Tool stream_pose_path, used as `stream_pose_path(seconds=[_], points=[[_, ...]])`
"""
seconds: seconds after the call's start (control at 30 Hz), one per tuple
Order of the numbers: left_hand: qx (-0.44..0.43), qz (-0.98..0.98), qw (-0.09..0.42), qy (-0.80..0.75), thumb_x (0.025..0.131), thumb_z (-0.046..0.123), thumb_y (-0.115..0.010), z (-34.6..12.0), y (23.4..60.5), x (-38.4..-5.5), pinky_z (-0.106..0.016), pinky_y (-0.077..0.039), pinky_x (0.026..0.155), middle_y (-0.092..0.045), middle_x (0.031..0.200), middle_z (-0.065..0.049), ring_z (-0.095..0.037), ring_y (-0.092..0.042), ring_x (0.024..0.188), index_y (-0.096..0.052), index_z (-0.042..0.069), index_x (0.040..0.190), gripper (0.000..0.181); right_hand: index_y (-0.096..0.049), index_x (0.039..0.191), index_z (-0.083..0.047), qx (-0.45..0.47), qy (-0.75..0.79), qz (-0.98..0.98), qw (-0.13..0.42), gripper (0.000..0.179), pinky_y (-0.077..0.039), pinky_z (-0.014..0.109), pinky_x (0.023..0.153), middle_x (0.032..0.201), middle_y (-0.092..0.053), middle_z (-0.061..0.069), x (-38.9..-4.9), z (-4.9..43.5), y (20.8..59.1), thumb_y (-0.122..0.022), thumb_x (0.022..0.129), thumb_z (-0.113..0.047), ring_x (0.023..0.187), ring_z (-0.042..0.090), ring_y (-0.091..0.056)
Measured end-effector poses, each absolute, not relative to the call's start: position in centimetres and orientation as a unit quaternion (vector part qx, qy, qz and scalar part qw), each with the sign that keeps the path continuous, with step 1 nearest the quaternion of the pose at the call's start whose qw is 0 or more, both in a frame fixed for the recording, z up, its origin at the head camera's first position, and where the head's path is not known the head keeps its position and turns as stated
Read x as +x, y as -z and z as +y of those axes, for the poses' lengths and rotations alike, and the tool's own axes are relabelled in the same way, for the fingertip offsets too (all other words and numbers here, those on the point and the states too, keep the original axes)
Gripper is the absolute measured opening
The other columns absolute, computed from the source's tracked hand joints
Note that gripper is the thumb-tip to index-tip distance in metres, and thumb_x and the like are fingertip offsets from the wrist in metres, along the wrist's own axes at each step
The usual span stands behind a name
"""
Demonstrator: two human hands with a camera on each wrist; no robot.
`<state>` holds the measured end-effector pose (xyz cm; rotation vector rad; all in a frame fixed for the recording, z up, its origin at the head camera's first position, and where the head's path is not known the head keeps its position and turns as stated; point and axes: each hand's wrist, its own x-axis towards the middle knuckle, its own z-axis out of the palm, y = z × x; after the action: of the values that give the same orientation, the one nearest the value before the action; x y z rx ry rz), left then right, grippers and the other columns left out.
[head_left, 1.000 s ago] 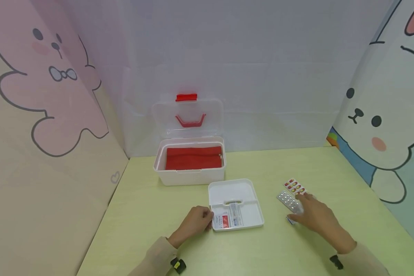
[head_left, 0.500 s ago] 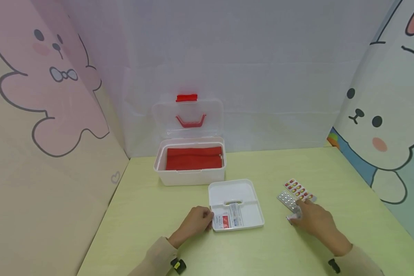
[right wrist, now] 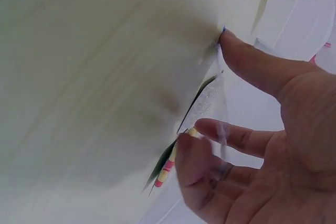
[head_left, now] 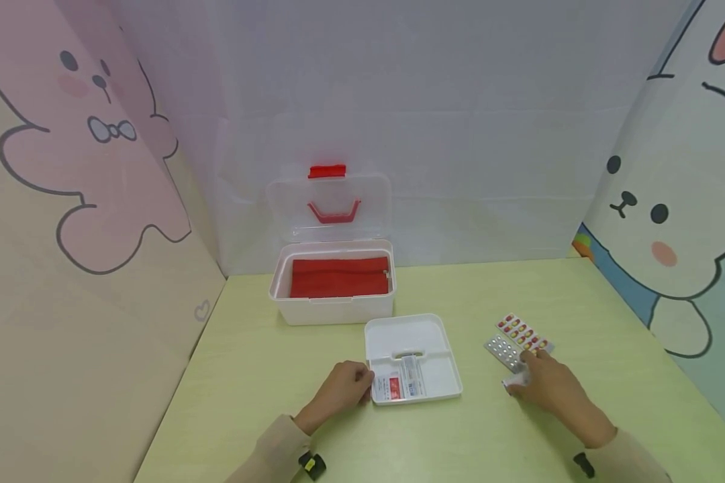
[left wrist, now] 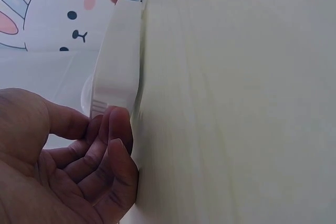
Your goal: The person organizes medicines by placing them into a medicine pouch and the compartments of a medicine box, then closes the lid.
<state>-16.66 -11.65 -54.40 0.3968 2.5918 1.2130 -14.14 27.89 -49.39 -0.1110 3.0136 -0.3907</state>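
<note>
My left hand (head_left: 340, 388) is at the left edge of a shallow white plastic tray (head_left: 441, 335); in the left wrist view its thumb and curled fingers pinch the tray's corner. Flat packets (head_left: 401, 382), one with a red patch, lie in the tray's near compartment. On the right, my right hand (head_left: 552, 386) pinches a small clear plastic packet (head_left: 515, 381) between thumb and fingers, low over the table. Its fingertips are right at a silver blister pack (head_left: 503, 350). Beyond that lies a blister pack of red and yellow capsules (head_left: 521, 331), partly hidden by the hand.
Behind the tray stands a white box (head_left: 332, 310), its clear lid (head_left: 368, 194) raised against the back curtain (head_left: 459, 168). Inside the box is a red zippered pouch (head_left: 338, 276). Fabric walls with cartoon animals bound the pale yellow table (head_left: 266, 349) on both sides.
My right hand's thumb and fingers have drawn together on the clear packet, and the hand has shifted slightly nearer to me, uncovering more of the capsule pack. The left hand and tray have stayed put.
</note>
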Motion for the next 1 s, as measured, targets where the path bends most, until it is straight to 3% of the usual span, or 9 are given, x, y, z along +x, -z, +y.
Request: stream_pose_path(seconds=[0.1, 0.23, 0.33, 0.53, 0.63, 0.8, 1.0], points=[[0.135, 0.889, 0.128, -0.418, 0.099, 0.023, -0.053, -11.7, 54.5, -16.6, -0.023, -0.041, 0.047, -0.059, 0.059, 0.006, -0.007, -0.052, 0.053, -0.063, 0.016, 0.07, 0.031, -0.058, 0.111, 0.007, -0.039, 0.137, 0.988, 0.056, 0.06, -0.051, 0.049, 0.067, 0.1, -0.061, 0.026, -14.2, 27.9, 49.4, -0.083, 0.072, -0.032, 0.077, 0.03, -0.061], [0.135, 0.889, 0.128, -0.418, 0.099, 0.023, -0.053, -11.7, 54.5, -16.5, -0.024, -0.042, 0.047, -0.059, 0.059, 0.006, -0.007, -0.053, 0.053, -0.063, 0.016, 0.071, 0.031, -0.061, 0.105, 0.002, -0.057, 0.149, 0.986, 0.052, 0.035, -0.051, 0.048, 0.068, 0.094, -0.064, 0.019, -14.2, 28.1, 49.2, -0.076, 0.074, -0.007, 0.079, 0.03, -0.062], [0.135, 0.89, 0.126, -0.417, 0.099, 0.023, -0.053, -11.6, 54.4, -16.5, -0.023, -0.042, 0.048, -0.059, 0.06, 0.006, -0.007, -0.053, 0.053, -0.063, 0.016, 0.071, 0.031, -0.063, 0.102, 0.001, -0.074, 0.157, 0.984, 0.031, 0.03, -0.049, 0.042, 0.062, 0.088, -0.066, 0.016, -14.1, 28.4, 49.0, -0.069, 0.073, 0.004, 0.075, 0.027, -0.06], [0.134, 0.89, 0.127, -0.416, 0.1, 0.023, -0.052, -11.7, 54.2, -16.6, -0.023, -0.042, 0.048, -0.059, 0.06, 0.006, -0.006, -0.052, 0.053, -0.063, 0.016, 0.071, 0.032, -0.059, 0.104, -0.002, -0.079, 0.206, 0.975, -0.001, 0.031, -0.031, 0.028, 0.051, 0.066, -0.047, 0.001, -13.8, 28.5, 47.6, -0.073, 0.077, -0.003, 0.059, 0.016, -0.04], [0.137, 0.891, 0.124, -0.414, 0.1, 0.023, -0.052, -11.7, 54.2, -16.7, -0.023, -0.041, 0.048, -0.059, 0.059, 0.007, -0.006, -0.052, 0.052, -0.063, 0.016, 0.07, 0.032, -0.06, 0.102, -0.002, -0.085, 0.224, 0.971, -0.014, 0.029, -0.032, 0.025, 0.05, 0.069, -0.051, 0.0, -13.9, 28.5, 47.0, -0.075, 0.078, -0.007, 0.06, 0.014, -0.042], [0.139, 0.893, 0.122, -0.41, 0.1, 0.024, -0.051, -11.6, 54.2, -16.7, -0.022, -0.04, 0.047, -0.058, 0.058, 0.008, -0.005, -0.05, 0.051, -0.062, 0.017, 0.068, 0.034, -0.063, 0.107, 0.001, -0.097, 0.24, 0.965, -0.048, 0.024, -0.04, 0.024, 0.053, 0.079, -0.068, 0.004, -14.2, 28.4, 46.3, -0.07, 0.085, -0.007, 0.065, 0.012, -0.056], [0.141, 0.893, 0.122, -0.409, 0.1, 0.024, -0.052, -11.6, 54.2, -16.6, -0.022, -0.039, 0.046, -0.058, 0.057, 0.008, -0.005, -0.05, 0.05, -0.061, 0.017, 0.068, 0.035, -0.064, 0.116, -0.001, -0.108, 0.246, 0.96, -0.084, 0.026, -0.045, 0.024, 0.055, 0.087, -0.072, 0.01, -14.4, 27.7, 45.3, -0.064, 0.091, -0.006, 0.072, 0.017, -0.064]])
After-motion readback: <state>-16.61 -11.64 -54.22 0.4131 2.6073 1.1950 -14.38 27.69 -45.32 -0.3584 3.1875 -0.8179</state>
